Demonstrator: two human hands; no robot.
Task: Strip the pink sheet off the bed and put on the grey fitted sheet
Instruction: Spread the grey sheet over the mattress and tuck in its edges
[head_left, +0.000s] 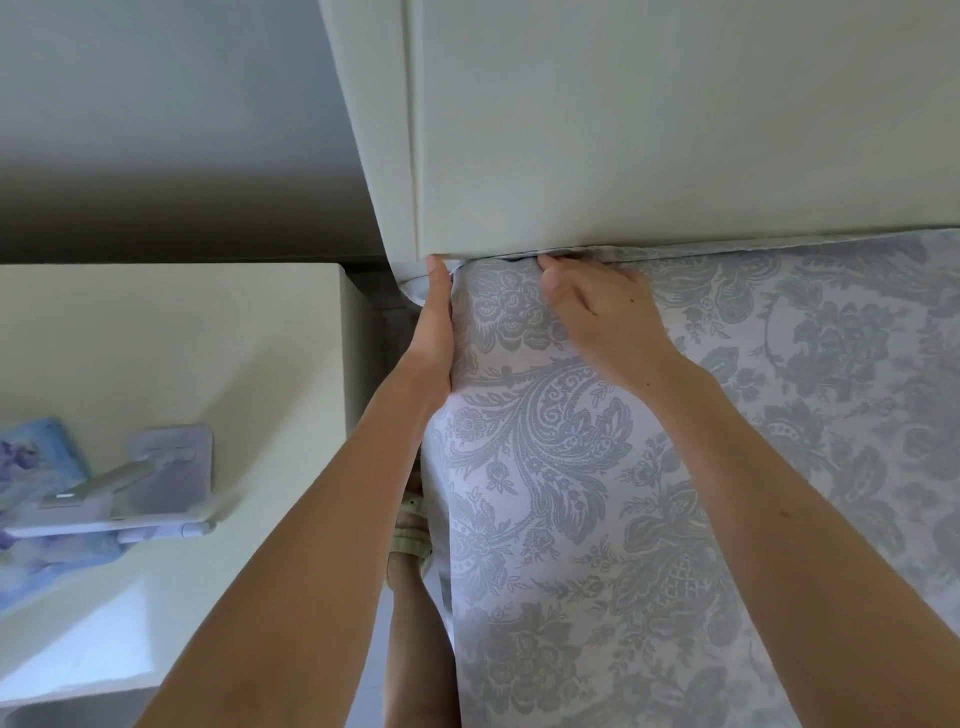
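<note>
Spreading flat beneath us, the grey fitted sheet reaches the headboard. Our right hand bends its fingers into the gap there; we judge it is tucking the hem, grip undetermined. Our left hand lies flat, thumb straight, steadying the sheet's corner.

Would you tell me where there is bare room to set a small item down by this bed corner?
The bedside table is bare across its back half, from the wall to the phone stand. Its near left is crowded by that stand and a blue floral item. The grey sheet lies bare right of the right hand.
</note>
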